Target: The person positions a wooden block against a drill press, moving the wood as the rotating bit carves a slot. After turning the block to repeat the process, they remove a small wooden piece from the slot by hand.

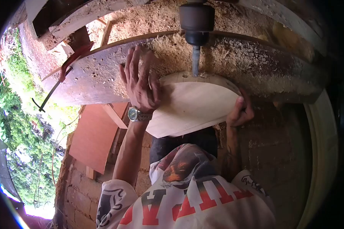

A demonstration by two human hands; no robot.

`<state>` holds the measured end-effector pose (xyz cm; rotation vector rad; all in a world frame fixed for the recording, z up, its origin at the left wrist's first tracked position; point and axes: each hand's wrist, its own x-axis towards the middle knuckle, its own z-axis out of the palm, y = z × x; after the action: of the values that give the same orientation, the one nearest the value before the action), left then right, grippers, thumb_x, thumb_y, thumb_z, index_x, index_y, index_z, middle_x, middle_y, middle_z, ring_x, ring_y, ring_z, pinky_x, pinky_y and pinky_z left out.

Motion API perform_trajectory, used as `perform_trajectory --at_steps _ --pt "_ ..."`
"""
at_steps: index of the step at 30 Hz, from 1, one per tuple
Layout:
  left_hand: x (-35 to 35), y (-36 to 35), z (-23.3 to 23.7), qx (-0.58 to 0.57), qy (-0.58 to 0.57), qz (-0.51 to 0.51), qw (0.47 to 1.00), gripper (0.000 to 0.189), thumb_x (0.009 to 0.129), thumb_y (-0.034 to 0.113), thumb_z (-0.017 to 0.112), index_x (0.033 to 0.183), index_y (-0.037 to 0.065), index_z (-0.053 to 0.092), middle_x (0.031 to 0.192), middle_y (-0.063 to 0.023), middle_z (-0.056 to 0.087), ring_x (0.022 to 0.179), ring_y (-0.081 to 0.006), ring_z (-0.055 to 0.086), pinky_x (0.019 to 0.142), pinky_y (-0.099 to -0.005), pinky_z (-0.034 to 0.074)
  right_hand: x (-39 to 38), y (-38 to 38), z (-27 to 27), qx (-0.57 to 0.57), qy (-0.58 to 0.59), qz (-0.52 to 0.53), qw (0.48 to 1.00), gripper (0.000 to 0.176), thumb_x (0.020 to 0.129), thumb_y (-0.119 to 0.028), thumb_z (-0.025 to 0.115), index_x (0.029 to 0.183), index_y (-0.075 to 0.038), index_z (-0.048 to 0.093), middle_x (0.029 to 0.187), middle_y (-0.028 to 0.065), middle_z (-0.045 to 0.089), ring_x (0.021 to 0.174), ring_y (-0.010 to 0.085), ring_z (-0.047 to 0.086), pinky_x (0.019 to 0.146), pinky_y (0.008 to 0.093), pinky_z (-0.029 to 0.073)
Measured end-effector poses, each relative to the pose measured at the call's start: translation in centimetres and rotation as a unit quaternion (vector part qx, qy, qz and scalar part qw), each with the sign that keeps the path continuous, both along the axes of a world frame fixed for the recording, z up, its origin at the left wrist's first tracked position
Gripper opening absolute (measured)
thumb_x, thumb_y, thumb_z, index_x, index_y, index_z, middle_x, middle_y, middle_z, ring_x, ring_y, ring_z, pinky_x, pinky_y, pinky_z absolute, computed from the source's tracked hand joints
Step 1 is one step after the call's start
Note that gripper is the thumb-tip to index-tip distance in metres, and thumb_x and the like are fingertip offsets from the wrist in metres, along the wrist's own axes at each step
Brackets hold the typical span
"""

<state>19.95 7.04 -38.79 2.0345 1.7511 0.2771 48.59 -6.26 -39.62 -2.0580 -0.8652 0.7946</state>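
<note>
A pale, curved wooden piece (195, 103) lies partly on the sawdust-covered bench and juts over its near edge. Above its far edge hangs a dark drill chuck (197, 19) with a grey bit (195, 61), whose tip is at the wood beside a small hole. My left hand (141, 80), wearing a wristwatch (133, 114), rests at the left end of the piece with its fingers apart, slightly blurred. Around the right end, my right hand (241, 110) grips the wood, thumb on the near side.
Sawdust covers the wooden bench (91, 76). A red-handled tool (67, 68) hangs over its left edge. Below at left leans a reddish board (99, 133) by a brick wall (80, 194). Wood scraps lie behind the bench.
</note>
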Motion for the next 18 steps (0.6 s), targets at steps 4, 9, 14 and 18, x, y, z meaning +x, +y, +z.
perform_trajectory --at_steps 4,9,14,18 --pt "-0.1 0.3 -0.1 -0.008 -0.011 0.000 1.000 0.059 0.098 0.035 0.048 0.153 0.016 0.058 0.163 -0.0184 0.047 0.153 -0.0419 0.039 0.126 -0.0630 0.017 0.3 0.1 0.2 -0.020 -0.017 0.010 1.000 0.049 0.105 -0.032 0.061 0.122 0.012 0.072 0.097 0.0159 0.077 0.088 0.0208 0.071 0.077 0.0331 0.055" --pt "-0.1 0.6 -0.3 0.003 -0.012 0.000 1.000 0.059 0.098 0.035 0.048 0.152 0.016 0.059 0.163 -0.0189 0.048 0.152 -0.0426 0.040 0.125 -0.0633 0.020 0.2 0.8 0.4 -0.026 -0.019 0.006 0.999 0.049 0.106 -0.033 0.060 0.122 0.012 0.072 0.099 0.0173 0.077 0.091 0.0221 0.071 0.079 0.0343 0.056" --pt "0.0 1.1 -0.7 0.032 -0.020 -0.004 0.999 0.058 0.098 0.033 0.048 0.151 0.014 0.060 0.160 -0.0195 0.050 0.149 -0.0433 0.043 0.122 -0.0637 0.024 0.6 1.3 0.3 -0.010 -0.024 0.019 0.999 0.050 0.106 -0.034 0.060 0.122 0.011 0.072 0.101 0.0193 0.077 0.091 0.0236 0.072 0.080 0.0353 0.056" --pt "0.7 2.3 0.4 0.041 0.005 -0.020 0.999 0.049 0.102 0.026 0.049 0.142 0.002 0.065 0.153 -0.0272 0.055 0.142 -0.0468 0.049 0.120 -0.0578 0.034 0.7 1.8 0.4 -0.022 -0.027 0.017 0.999 0.051 0.106 -0.035 0.059 0.122 0.011 0.073 0.100 0.0193 0.077 0.090 0.0242 0.072 0.079 0.0358 0.057"
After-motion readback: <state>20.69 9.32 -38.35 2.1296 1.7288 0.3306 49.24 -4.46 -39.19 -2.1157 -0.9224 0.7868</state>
